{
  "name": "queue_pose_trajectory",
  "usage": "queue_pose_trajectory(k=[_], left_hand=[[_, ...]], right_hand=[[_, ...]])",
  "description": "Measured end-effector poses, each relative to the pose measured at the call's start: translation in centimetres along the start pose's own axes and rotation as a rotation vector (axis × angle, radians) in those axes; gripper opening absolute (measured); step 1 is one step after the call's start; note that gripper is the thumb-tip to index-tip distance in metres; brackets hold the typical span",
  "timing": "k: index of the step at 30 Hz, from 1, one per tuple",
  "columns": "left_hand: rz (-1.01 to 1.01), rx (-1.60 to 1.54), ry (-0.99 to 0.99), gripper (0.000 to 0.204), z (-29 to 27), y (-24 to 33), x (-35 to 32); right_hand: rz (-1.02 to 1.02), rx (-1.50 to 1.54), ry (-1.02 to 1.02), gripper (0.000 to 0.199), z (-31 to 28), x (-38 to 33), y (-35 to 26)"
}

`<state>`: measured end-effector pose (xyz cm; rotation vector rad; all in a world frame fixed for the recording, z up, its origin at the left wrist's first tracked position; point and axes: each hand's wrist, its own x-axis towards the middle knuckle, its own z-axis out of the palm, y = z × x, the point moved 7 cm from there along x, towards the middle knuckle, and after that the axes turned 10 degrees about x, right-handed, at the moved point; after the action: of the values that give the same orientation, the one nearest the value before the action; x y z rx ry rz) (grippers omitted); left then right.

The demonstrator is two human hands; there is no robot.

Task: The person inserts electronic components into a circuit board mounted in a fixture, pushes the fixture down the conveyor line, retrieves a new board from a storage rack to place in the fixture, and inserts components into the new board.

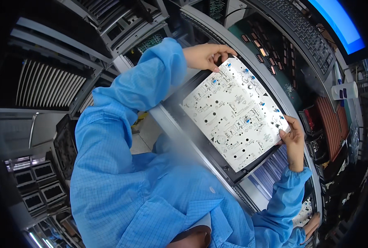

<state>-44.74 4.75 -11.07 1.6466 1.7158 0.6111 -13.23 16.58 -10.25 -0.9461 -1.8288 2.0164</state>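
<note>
A white printed circuit board (229,113), with black markings, dark holes and several small blue parts near its far right side, lies tilted across the middle. Under it a black frame (230,175) shows along the near edge. My left hand (204,56) has its thumb at the board's far left corner, its other fingers curled at the corner's edge. At the right corner my right hand (294,144) grips the board, thumb on top and fingers partly hidden at the edge. Whether the board rests fully on the frame I cannot tell.
Metal rails (283,103) run beside the board. Beyond are a green mat (250,33) with dark strip parts, a keyboard (295,27), a lit screen (343,25) and a white cup (344,91). Slotted racks (47,84) stand left. Another person's hand (312,226) is at lower right.
</note>
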Motion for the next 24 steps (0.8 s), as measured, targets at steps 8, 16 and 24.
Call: queue_pose_trajectory(k=[8,16,24], left_hand=[[0.147,0.45,0.095,0.058,1.3,0.1,0.1],[0.217,0.482,0.364,0.045,0.6,1.8,2.0],[0.194,0.481,0.536,0.026,1.7,2.6,3.6]], right_hand=[[-0.427,-0.941,0.27,0.043,1.8,-1.9,-0.2],[-0.406,-0.811,0.422,0.036,-0.1,-3.2,-1.5],[-0.532,-0.797,0.402,0.02,0.6,0.8,-0.8]])
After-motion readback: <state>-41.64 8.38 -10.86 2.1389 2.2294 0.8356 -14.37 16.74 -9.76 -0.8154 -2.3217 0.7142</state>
